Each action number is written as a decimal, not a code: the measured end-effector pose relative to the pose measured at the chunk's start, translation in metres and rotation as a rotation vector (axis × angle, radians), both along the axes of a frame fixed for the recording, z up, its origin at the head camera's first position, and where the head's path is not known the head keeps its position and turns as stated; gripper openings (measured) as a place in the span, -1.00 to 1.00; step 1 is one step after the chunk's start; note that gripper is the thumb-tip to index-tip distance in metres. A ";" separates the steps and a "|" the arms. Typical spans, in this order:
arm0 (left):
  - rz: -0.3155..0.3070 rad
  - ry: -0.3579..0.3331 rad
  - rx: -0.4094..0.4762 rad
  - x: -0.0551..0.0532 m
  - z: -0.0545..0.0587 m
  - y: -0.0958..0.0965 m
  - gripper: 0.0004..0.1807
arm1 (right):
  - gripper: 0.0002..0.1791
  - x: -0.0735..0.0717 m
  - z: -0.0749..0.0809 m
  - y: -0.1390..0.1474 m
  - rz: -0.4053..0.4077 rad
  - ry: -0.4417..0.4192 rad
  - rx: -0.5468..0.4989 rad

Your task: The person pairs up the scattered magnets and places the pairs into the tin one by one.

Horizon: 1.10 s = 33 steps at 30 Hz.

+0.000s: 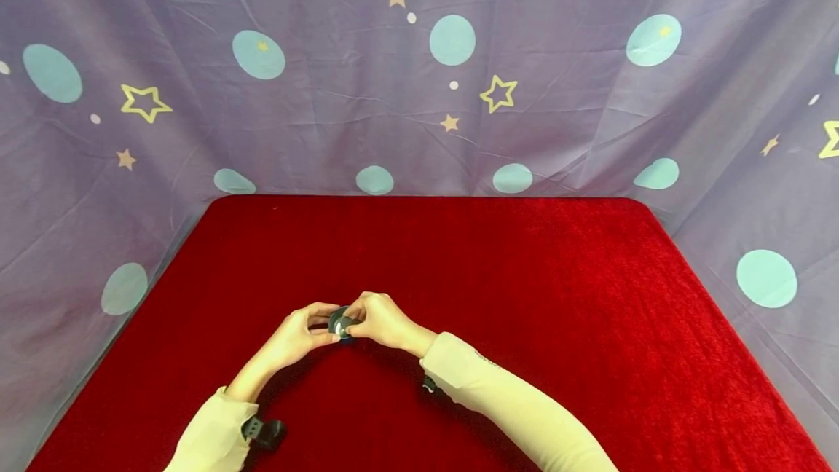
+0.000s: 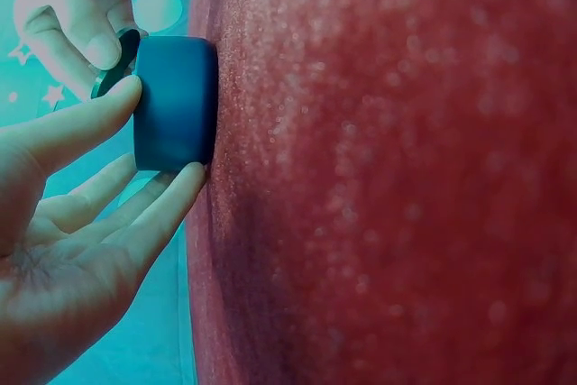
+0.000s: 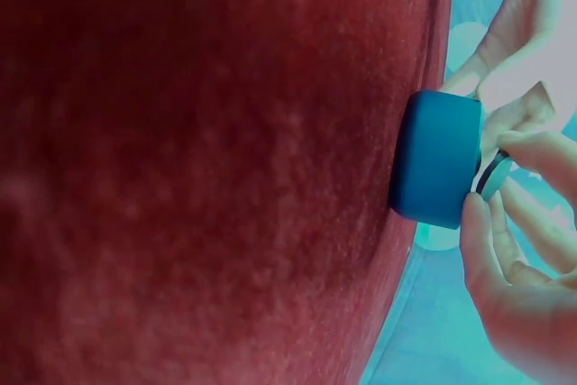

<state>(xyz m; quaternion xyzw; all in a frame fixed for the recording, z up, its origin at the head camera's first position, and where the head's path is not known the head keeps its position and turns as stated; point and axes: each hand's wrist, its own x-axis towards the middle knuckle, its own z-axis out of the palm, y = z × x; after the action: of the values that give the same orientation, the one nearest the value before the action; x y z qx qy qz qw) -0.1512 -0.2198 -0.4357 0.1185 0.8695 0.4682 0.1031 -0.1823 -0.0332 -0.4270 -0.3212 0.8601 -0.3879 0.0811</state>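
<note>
A small dark blue round container (image 2: 176, 104) stands on the red cloth, its side wall smooth and plain. My left hand (image 1: 293, 337) grips it from the left, with the thumb near its top edge and the fingertips low on its side. From the right, my right hand (image 1: 387, 326) pinches a thin dark disc (image 3: 493, 176) between thumb and fingers. In both wrist views this disc is tilted at the container's open-side face. Seen from the head, the hands cover much of the container, and a pale patch shows between the fingers.
Red plush cloth (image 1: 524, 275) covers the table. A purple curtain (image 1: 367, 93) with stars and blue dots hangs behind and along the sides. Dark wrist cameras sit at both cuffs, the left camera (image 1: 265, 432) sticking out over the cloth.
</note>
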 end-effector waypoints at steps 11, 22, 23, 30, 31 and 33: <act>-0.005 -0.005 0.021 0.001 0.002 0.000 -0.47 | -0.75 0.001 -0.002 -0.001 -0.010 -0.025 -0.031; -0.003 0.012 -0.024 0.002 0.001 -0.001 -0.47 | -0.79 0.002 -0.001 0.014 0.006 -0.022 -0.070; -0.007 0.020 -0.034 0.002 0.001 -0.001 -0.47 | -0.79 0.002 -0.001 0.015 0.007 -0.018 -0.068; 0.004 0.073 -0.051 0.006 0.005 0.000 -0.54 | -0.81 0.004 0.002 0.028 0.018 -0.035 -0.100; 0.004 0.085 -0.056 0.007 0.005 0.000 -0.54 | -0.81 0.004 0.003 0.031 0.022 -0.030 -0.100; 0.006 0.113 -0.068 0.009 0.006 -0.002 -0.56 | -0.80 0.005 0.004 0.036 0.035 -0.009 -0.090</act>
<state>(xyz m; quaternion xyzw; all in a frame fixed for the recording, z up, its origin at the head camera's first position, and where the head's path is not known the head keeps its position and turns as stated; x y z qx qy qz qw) -0.1421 -0.2215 -0.4301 0.1385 0.8897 0.4313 0.0563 -0.1768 0.0033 -0.4226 -0.3376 0.8357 -0.4263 0.0774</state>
